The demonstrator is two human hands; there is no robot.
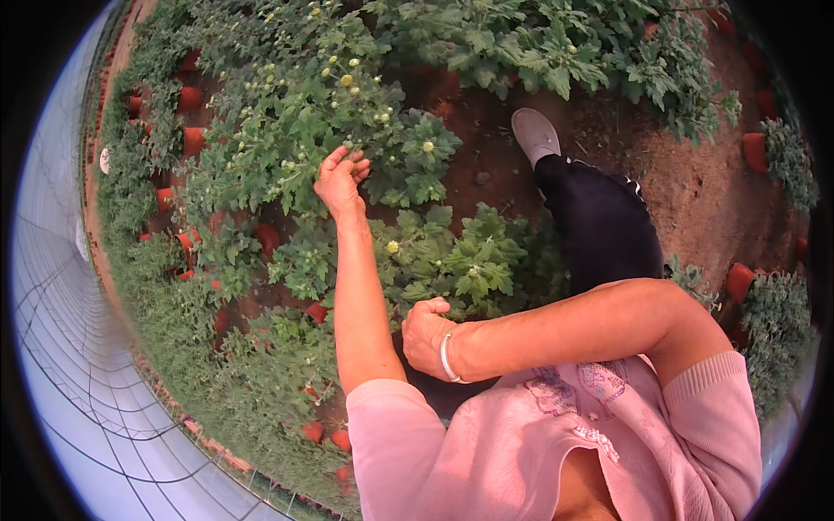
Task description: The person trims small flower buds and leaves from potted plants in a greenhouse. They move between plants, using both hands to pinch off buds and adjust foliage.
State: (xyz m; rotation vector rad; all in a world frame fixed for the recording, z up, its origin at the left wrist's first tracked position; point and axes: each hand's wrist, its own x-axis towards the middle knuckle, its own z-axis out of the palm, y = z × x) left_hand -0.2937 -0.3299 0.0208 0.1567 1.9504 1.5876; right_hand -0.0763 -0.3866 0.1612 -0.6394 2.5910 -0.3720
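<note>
My left hand (pixel 342 179) reaches into a leafy potted chrysanthemum (pixel 293 143) that bears many pale green and yellowish buds. Its fingers are bent, with the tips beside a small green bud (pixel 349 144); whether they grip it is hidden. Close to my body, my right hand (pixel 427 332) is curled into a fist with the thumb on top, and nothing shows in it. A silver bangle (pixel 445 358) circles that wrist. Just beyond the fist grows a lower chrysanthemum (pixel 479 260) with a few buds. One yellow bud (pixel 346 80) stands above my left fingertips.
More chrysanthemums (pixel 521 39) fill the ground ahead. Rows of plants in red pots (pixel 193 140) run along the left, others (pixel 756 152) on the right. My shoe (pixel 535 133) rests on brown soil (pixel 690 189). A greenhouse frame (pixel 85 365) curves along the left edge.
</note>
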